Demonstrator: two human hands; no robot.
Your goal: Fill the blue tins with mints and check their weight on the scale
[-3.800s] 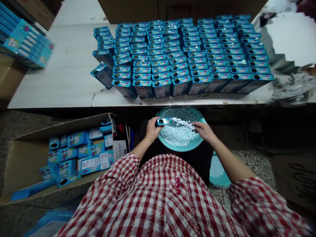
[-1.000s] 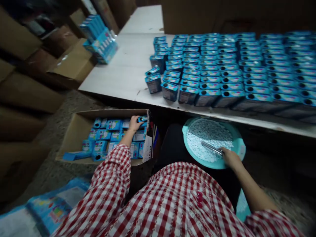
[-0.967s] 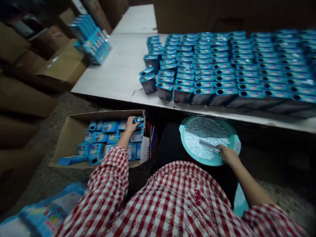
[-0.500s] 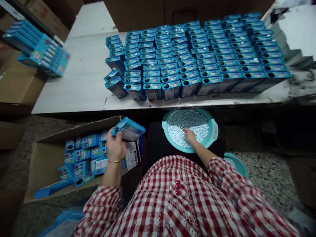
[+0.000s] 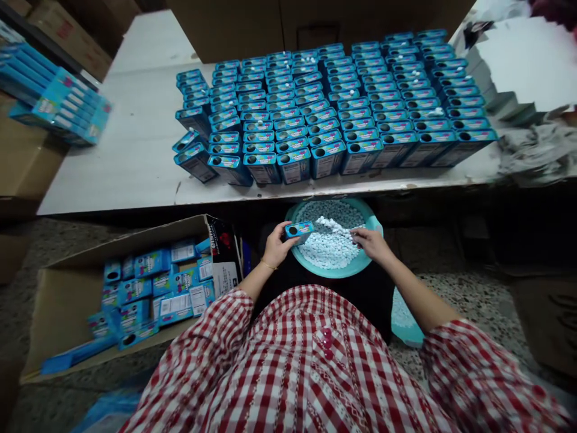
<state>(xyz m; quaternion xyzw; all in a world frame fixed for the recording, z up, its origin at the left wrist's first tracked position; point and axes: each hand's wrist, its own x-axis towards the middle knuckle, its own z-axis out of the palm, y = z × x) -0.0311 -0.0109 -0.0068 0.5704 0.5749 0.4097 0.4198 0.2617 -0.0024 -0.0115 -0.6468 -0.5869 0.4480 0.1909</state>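
My left hand [image 5: 278, 246] grips a small blue box [image 5: 299, 231] over the left rim of a turquoise basin [image 5: 345, 272]. The box's top faces up and shows a dark round hole. White pellets [image 5: 329, 249] fill the basin. Closed at the basin's right side, my right hand [image 5: 372, 245] holds what looks like a scoop [image 5: 332, 226], heaped with white pellets. The heap hides most of the scoop. Its left end is close to the box's opening, and I cannot tell whether they touch.
Rows of upright blue boxes [image 5: 293, 129] stand on the white table [image 5: 117, 174]. At left, an open carton [image 5: 63, 300] holds more blue boxes. A stack of blue boxes [image 5: 67, 102] sits at the table's left edge. Another turquoise basin [image 5: 406, 334] is low at right.
My left hand has carried the blue box from above the carton to the basin. My right hand has drawn up and right, lifting a heap of pellets. The view has shifted right.
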